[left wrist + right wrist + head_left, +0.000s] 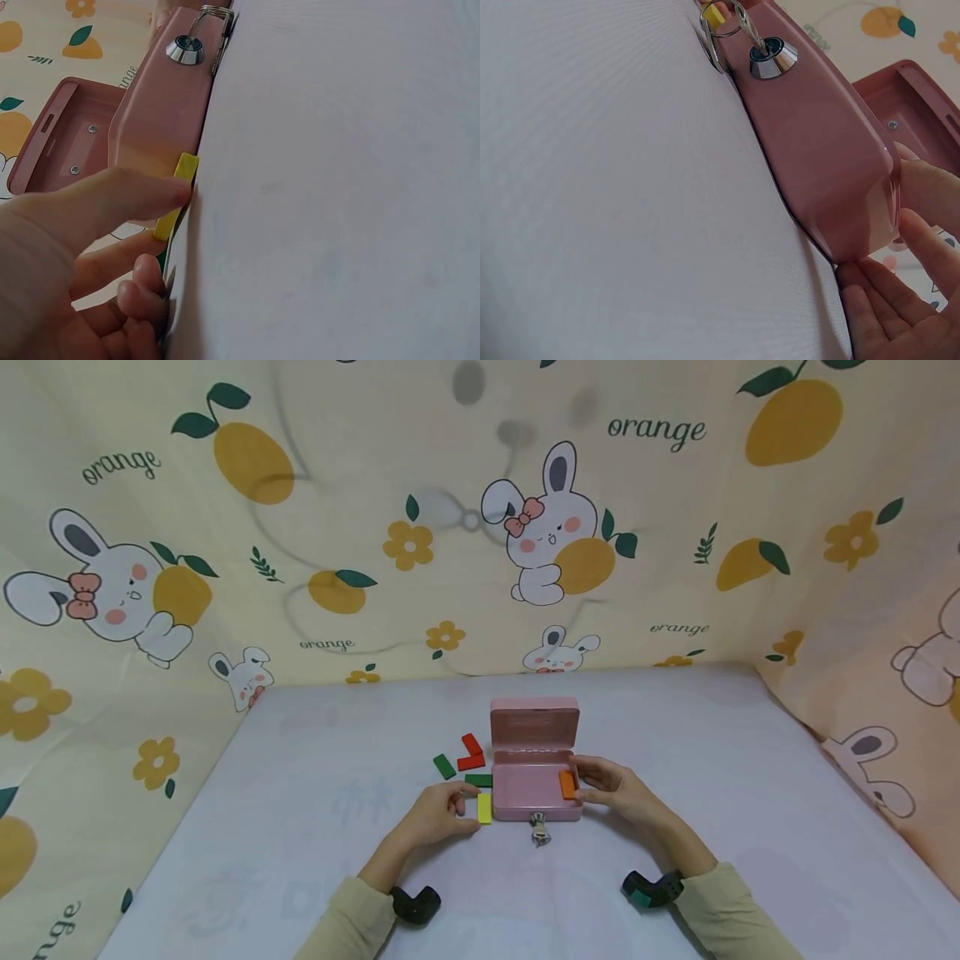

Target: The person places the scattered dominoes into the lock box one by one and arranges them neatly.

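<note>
A pink metal box [536, 814] stands upright on the table, lid raised. At its left side, my left hand [435, 814] pinches a yellow block [484, 808] by its ends with thumb and forefinger; its other fingers are curled. My right hand [618, 789] is at the right wall, with thumb and forefinger over the rim near an orange block [567, 785] inside the box. Its lower fingers rest by the wall at table height, in the right wrist view. I cannot tell whether the right hand holds the orange block.
Green blocks [444, 767] and red blocks [471, 762] lie left of the box; one green block [478, 781] is close to its left wall. Keys on a ring [540, 832] hang from the front lock [772, 58]. A printed cloth backdrop [360, 527] rises behind the table.
</note>
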The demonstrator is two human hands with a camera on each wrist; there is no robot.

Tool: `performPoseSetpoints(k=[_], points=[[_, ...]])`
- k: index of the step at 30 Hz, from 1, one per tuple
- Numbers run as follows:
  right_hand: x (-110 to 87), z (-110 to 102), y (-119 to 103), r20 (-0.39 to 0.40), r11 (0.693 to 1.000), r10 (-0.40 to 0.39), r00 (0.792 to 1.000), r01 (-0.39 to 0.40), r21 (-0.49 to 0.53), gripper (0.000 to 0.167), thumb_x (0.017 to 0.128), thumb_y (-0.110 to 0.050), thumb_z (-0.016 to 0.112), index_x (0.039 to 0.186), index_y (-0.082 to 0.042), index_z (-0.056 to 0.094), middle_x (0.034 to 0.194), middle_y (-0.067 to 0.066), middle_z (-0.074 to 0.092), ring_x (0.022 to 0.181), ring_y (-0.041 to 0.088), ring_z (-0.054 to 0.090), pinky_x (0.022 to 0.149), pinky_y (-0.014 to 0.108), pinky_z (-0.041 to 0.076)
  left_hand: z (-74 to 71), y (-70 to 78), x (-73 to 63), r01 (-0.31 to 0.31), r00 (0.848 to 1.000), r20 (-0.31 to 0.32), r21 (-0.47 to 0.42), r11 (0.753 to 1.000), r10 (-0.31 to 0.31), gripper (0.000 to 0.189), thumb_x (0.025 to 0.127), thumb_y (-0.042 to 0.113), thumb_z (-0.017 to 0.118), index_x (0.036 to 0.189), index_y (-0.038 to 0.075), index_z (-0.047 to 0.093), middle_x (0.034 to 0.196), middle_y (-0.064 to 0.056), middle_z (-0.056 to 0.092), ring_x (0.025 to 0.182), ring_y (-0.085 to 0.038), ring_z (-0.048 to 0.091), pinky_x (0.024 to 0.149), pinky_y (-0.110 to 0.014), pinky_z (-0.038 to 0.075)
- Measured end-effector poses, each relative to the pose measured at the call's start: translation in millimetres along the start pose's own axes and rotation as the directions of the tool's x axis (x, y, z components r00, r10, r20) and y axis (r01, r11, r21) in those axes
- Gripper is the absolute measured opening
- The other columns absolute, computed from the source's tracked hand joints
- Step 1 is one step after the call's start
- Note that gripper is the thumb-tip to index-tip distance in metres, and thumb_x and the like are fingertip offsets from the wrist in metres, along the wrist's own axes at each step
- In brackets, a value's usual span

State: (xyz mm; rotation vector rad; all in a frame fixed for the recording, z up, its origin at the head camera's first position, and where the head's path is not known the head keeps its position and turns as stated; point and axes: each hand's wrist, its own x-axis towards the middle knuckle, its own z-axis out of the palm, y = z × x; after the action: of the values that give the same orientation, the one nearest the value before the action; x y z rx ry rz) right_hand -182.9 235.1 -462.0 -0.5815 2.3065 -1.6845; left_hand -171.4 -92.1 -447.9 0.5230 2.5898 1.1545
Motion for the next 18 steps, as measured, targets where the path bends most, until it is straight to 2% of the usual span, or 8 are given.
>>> performPoseSetpoints(k=[6,13,18], points=[[0.4,-0.3,1.4,-0.001,1.0,0.007,1.0,-0.007,-0.001,0.061,0.089,-0.014,0.067,0.14,0.009,0.04,0.145,0.032,0.04,0.133,0.05,0.039,0.101,0.013,0.043,-1.7,-1.9,0.1,-0.005,1.0,0.001,-0.014,1.0,0.005,0.044,0.08,0.015,0.077,0.119,0.001,0.062,0.077,-0.006,0.054,0.066,-0.01,0.042,0.057,-0.017,0.032],[1.1,-0.1,1.5,-0.006,0.999,0.053,0.999,-0.053,0.01,0.063,0.089,-0.017,0.067,0.142,0.005,0.04,0.148,0.029,0.039,0.137,0.047,0.038,0.107,0.027,0.042,-4.0,-1.8,-1.0,0.001,1.0,-0.005,-0.032,0.999,-0.001,0.044,0.08,0.016,0.077,0.119,0.003,0.062,0.078,-0.006,0.055,0.067,-0.011,0.043,0.057,-0.018,0.033],[1.8,-0.4,2.2,-0.007,0.999,0.043,0.999,-0.043,0.002,0.063,0.089,-0.015,0.068,0.142,0.005,0.04,0.147,0.029,0.04,0.135,0.046,0.039,0.102,0.012,0.042,-6.7,2.4,-2.2,-0.003,1.0,-0.006,-0.044,0.999,0.003,0.044,0.08,0.014,0.077,0.12,0.002,0.061,0.078,-0.01,0.055,0.065,-0.011,0.042,0.056,-0.018,0.033]])
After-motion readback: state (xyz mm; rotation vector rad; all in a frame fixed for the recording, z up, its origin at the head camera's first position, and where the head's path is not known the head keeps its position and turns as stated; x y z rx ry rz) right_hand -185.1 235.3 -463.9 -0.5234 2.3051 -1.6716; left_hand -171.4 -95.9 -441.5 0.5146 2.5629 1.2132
